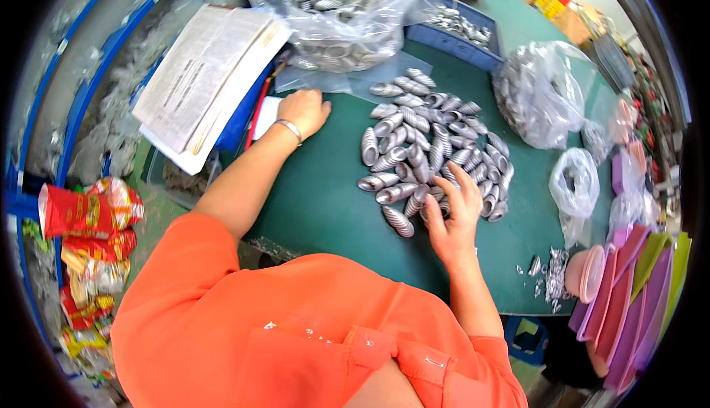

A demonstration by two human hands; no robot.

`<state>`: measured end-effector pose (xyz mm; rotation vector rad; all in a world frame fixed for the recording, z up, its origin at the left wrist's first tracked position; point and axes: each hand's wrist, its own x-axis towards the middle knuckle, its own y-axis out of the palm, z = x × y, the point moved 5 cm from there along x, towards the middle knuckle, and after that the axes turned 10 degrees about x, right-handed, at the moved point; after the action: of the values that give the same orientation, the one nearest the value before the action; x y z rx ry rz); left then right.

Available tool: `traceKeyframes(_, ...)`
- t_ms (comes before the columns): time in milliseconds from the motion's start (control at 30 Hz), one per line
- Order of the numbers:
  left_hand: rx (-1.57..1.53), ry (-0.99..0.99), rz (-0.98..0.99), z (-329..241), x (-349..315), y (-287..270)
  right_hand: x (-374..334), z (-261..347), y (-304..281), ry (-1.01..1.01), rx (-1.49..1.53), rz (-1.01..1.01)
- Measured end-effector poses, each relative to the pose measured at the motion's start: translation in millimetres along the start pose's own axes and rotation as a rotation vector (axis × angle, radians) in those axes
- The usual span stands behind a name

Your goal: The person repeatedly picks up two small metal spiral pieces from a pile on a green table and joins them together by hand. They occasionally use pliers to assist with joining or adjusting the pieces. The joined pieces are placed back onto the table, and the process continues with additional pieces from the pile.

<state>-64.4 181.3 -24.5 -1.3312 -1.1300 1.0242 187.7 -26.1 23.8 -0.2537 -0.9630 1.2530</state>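
Grey metal spiral-ribbed hollow pieces (pixel 418 158) lie in a loose pile on the green table. At the near side of this pile is my right hand (pixel 457 223), its fingers apart and its fingertips among the pieces. It grips none of them that I can see. My left hand (pixel 302 112) rests on the table left of the pile, with a metal bracelet on the wrist. Its fingers are curled under, and whatever they may hold is hidden. Beside it lies a white sheet (pixel 266 116). A large clear bag (pixel 336 20) with more metal pieces stands beyond.
Behind the pile sits a blue bin (pixel 462 52) of small metal parts. Filled plastic bags (pixel 538 97) stand to the right. Small parts (pixel 556 279) lie near a pink cup (pixel 585 273). A stack of papers (pixel 207 75) is at the left, beside blue shelving (pixel 103 60).
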Motion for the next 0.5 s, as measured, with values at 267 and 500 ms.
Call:
traceKeyframes(267,0.007,0.082,-0.089,18,0,-31,-16,-6,-20,0.098,0.098,-0.112)
traceKeyframes(500,-0.467,0.006,-0.100,40,10,-27,-15,-11,-13,0.250,0.464,-0.098)
